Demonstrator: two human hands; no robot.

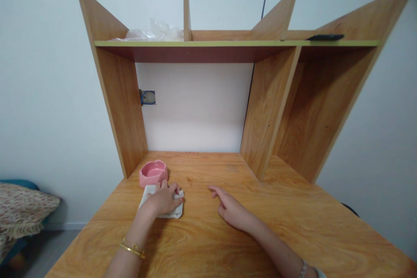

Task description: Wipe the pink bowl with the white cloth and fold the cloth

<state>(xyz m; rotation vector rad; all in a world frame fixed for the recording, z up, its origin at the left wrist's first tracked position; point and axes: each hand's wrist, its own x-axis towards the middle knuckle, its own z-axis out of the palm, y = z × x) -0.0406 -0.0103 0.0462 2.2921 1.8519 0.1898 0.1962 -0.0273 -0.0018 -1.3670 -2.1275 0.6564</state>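
Hands first: the left hand (164, 200) lies palm-down on the white cloth (175, 214) on the tabletop (293, 226); whether its grip clasps or only presses, I cannot tell. Alongside, the right hand (233, 210) rests open and empty. The pink bowl (153, 173) sits just behind the cloth. Judged step: wiping; a stroke forward calls for clearance from the bowl.

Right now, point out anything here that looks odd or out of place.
The wall box behind the desk has no cover, so its inside shows. A dark flat thing lies at the very front edge of the top shelf. Nothing looks spilled.
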